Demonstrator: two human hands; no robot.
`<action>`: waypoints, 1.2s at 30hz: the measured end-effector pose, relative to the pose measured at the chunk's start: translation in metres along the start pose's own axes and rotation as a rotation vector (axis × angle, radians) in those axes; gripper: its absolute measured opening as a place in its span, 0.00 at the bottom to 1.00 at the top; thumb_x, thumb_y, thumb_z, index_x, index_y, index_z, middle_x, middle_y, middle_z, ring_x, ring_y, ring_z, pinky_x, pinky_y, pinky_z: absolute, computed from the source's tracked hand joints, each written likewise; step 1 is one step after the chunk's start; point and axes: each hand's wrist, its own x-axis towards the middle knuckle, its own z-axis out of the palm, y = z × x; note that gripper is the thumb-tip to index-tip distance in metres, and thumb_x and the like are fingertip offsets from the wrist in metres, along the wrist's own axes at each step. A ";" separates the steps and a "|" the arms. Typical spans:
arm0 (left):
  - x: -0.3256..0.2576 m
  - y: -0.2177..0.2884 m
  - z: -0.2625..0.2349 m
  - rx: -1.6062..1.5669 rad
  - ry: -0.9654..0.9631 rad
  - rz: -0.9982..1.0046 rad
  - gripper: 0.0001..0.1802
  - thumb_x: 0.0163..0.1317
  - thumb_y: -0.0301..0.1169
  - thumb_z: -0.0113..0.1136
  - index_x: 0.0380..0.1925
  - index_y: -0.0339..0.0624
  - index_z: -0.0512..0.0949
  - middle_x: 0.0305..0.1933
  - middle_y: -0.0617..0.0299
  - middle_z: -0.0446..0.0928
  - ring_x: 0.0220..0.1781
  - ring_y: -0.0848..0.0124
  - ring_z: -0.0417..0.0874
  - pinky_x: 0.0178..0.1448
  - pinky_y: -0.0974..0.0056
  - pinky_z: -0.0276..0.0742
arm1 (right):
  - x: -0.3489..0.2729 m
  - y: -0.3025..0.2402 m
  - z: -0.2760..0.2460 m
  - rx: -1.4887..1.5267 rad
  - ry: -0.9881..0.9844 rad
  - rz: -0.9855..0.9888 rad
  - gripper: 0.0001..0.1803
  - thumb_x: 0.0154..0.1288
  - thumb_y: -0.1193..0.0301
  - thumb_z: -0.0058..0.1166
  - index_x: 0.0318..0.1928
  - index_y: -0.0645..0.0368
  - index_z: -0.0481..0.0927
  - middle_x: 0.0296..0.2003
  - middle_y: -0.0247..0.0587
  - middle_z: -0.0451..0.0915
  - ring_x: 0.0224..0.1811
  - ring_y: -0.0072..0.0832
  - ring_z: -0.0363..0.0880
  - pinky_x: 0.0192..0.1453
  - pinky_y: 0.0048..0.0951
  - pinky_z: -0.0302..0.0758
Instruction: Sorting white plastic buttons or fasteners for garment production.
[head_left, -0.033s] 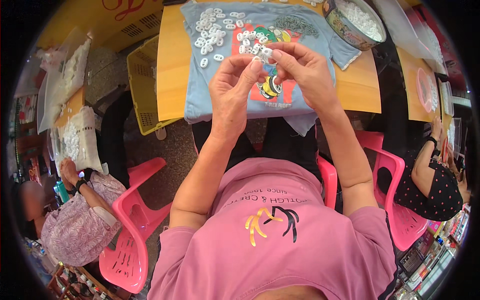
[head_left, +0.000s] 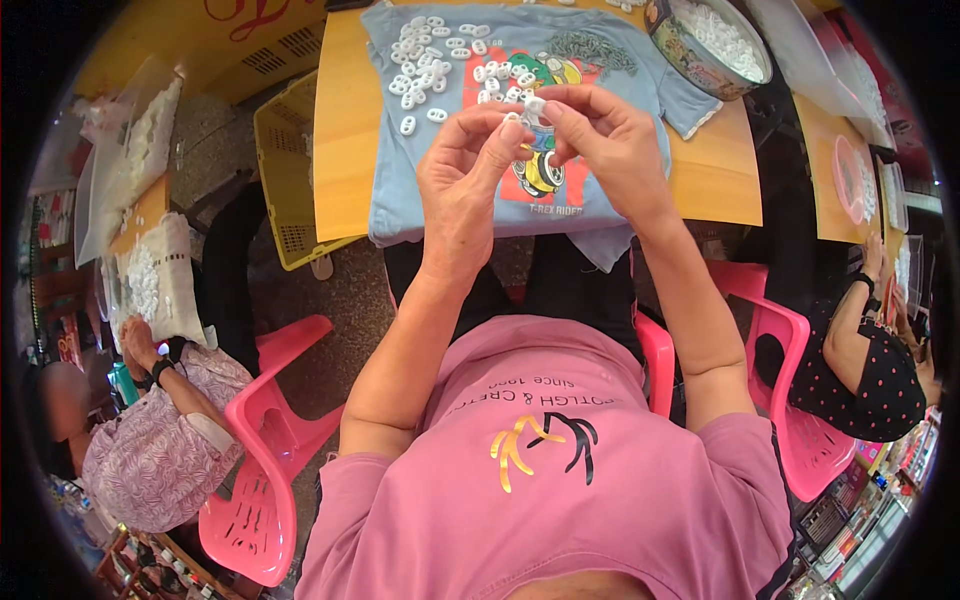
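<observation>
My left hand (head_left: 465,170) is closed in a pinch, thumb against forefinger, on a small white plastic piece (head_left: 512,118). Close by on the right, my right hand (head_left: 610,140) pinches another white plastic piece (head_left: 536,105) between thumb and forefinger. Both hands are raised over a light blue T-shirt (head_left: 405,195) spread on the table, printed with a red and green picture. Just beyond my fingers lies a cluster of white oval pieces (head_left: 503,72) with two holes each. More such white pieces (head_left: 420,65) are scattered at the far left of the shirt.
A heap of small dark green parts (head_left: 597,50) lies on the shirt's far side. At the far right a round tin (head_left: 690,75) holds many white pieces. The wooden table (head_left: 345,130) has a yellow crate (head_left: 285,180) at its left. People sit at both sides on pink chairs (head_left: 265,480).
</observation>
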 end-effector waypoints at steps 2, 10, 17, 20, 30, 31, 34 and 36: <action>-0.001 -0.003 0.002 -0.012 0.029 0.056 0.09 0.65 0.29 0.62 0.40 0.34 0.77 0.42 0.58 0.81 0.41 0.75 0.80 0.47 0.70 0.77 | -0.007 -0.001 0.006 -0.144 0.028 -0.082 0.13 0.69 0.74 0.55 0.51 0.68 0.79 0.35 0.35 0.81 0.29 0.15 0.77 0.32 0.18 0.77; -0.001 -0.003 -0.006 -0.230 -0.056 -0.049 0.06 0.67 0.26 0.58 0.41 0.36 0.77 0.43 0.54 0.81 0.46 0.69 0.82 0.54 0.64 0.77 | -0.012 -0.006 0.004 -0.179 -0.025 -0.238 0.11 0.68 0.79 0.53 0.50 0.68 0.79 0.38 0.38 0.81 0.30 0.19 0.80 0.35 0.21 0.79; 0.009 0.000 -0.020 -0.349 -0.185 -0.139 0.03 0.67 0.26 0.55 0.38 0.38 0.75 0.38 0.56 0.80 0.39 0.70 0.81 0.49 0.63 0.77 | -0.006 -0.023 -0.011 -0.254 -0.262 -0.238 0.10 0.64 0.81 0.57 0.46 0.66 0.80 0.37 0.37 0.81 0.32 0.20 0.81 0.37 0.21 0.78; 0.008 0.003 -0.024 -0.379 -0.282 -0.196 0.03 0.66 0.28 0.56 0.35 0.40 0.74 0.34 0.58 0.79 0.37 0.72 0.79 0.47 0.63 0.77 | -0.002 -0.035 -0.015 -0.460 -0.311 -0.483 0.11 0.59 0.80 0.62 0.43 0.64 0.81 0.35 0.38 0.82 0.33 0.23 0.81 0.37 0.22 0.78; 0.005 0.004 -0.026 -0.238 -0.308 -0.187 0.03 0.66 0.27 0.57 0.35 0.39 0.74 0.35 0.58 0.79 0.37 0.73 0.78 0.46 0.63 0.77 | -0.008 -0.037 -0.020 -0.554 -0.410 -0.493 0.10 0.57 0.80 0.64 0.40 0.63 0.81 0.33 0.35 0.82 0.34 0.22 0.79 0.38 0.23 0.77; 0.006 0.003 -0.025 -0.207 -0.286 -0.157 0.03 0.66 0.26 0.57 0.35 0.38 0.75 0.36 0.58 0.80 0.37 0.73 0.79 0.46 0.64 0.78 | -0.011 -0.031 -0.020 -0.555 -0.410 -0.494 0.10 0.57 0.80 0.64 0.40 0.63 0.81 0.33 0.35 0.82 0.34 0.22 0.79 0.38 0.23 0.77; 0.006 0.003 -0.024 -0.128 -0.241 -0.117 0.03 0.66 0.25 0.58 0.36 0.37 0.75 0.35 0.58 0.80 0.36 0.73 0.80 0.44 0.65 0.78 | -0.019 -0.016 -0.019 -0.111 -0.278 -0.178 0.09 0.63 0.78 0.61 0.43 0.64 0.81 0.32 0.33 0.81 0.31 0.20 0.78 0.37 0.22 0.76; 0.005 0.004 -0.020 -0.062 -0.221 -0.104 0.04 0.65 0.25 0.59 0.36 0.36 0.75 0.35 0.58 0.80 0.35 0.73 0.80 0.43 0.65 0.78 | -0.021 -0.015 -0.017 0.151 -0.087 0.102 0.09 0.67 0.75 0.58 0.46 0.64 0.80 0.33 0.31 0.79 0.30 0.18 0.77 0.35 0.21 0.75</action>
